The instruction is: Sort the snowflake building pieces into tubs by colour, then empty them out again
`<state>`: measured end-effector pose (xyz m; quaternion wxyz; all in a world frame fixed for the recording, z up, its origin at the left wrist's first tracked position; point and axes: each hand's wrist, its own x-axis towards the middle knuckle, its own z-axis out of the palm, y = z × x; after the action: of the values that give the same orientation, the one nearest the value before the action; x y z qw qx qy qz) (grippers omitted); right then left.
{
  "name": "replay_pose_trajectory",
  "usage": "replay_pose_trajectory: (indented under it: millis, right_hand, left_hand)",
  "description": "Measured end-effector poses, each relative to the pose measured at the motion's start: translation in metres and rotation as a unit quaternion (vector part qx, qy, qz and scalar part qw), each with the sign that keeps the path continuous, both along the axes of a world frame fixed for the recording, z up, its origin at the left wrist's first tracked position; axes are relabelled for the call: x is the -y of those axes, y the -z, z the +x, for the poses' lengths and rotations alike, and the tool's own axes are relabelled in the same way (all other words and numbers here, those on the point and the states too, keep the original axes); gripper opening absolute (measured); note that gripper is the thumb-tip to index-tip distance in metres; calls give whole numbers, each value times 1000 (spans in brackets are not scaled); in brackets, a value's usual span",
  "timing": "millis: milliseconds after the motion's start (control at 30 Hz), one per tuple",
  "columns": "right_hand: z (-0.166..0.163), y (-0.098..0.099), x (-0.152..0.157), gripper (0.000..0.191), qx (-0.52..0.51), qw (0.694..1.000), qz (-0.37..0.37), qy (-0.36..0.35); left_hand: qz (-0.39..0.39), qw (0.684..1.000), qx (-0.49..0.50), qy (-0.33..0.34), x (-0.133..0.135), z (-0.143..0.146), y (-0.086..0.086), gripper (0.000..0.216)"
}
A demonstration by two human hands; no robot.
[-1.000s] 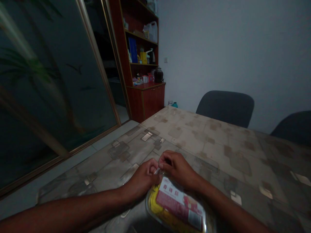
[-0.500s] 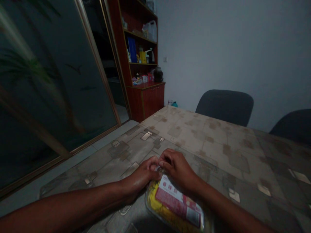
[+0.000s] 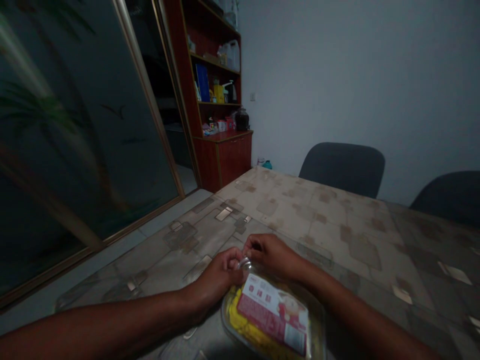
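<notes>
A clear plastic food container (image 3: 317, 320) with yellow food inside stands at the table's near edge, its lid bearing a white and dark pink label (image 3: 275, 312). My left hand (image 3: 224, 272) is closed at the container's far left corner, thumb on the lid and the other fingers curled beside it. Pinched against the same corner, by a small clear tab, is my right hand (image 3: 270, 255), with its fingers bent. The fingertips of both hands almost meet there, and what lies between the right fingertips is partly hidden.
A patterned cloth covers the table (image 3: 285, 210). Beyond it stand a dark chair (image 3: 343, 167) and a second chair (image 3: 452, 200) by the wall. A red-brown shelf cabinet (image 3: 234, 157) and a sliding glass door (image 3: 90, 125) are at the left.
My right hand has shifted up and off the label, so more of the label and the corner tab shows. My left hand stays at the corner. The view has shifted slightly.
</notes>
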<state>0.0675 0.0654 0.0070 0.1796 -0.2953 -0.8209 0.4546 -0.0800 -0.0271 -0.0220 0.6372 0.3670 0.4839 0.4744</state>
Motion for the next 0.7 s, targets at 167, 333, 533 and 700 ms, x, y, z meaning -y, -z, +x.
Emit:
replay_pose_trajectory:
  millis: [167,333,533,700]
  right_hand:
    - [5,2,-8,8,16,998,-49,-20]
    - [3,6,-4,9,-14,999,-37,-30]
    - [-1,7,9,18,-41,996,80,0]
    - [0,12,17,21,-55,984,167,15]
  left_hand:
    - [68,993,-87,-37,-1,0,11,29]
    - [78,992,-92,-31,0,2,8,30]
    - [52,997,-50,6,-2,1,2,32]
    - [27,999,-14,23,-5,3,-3,33]
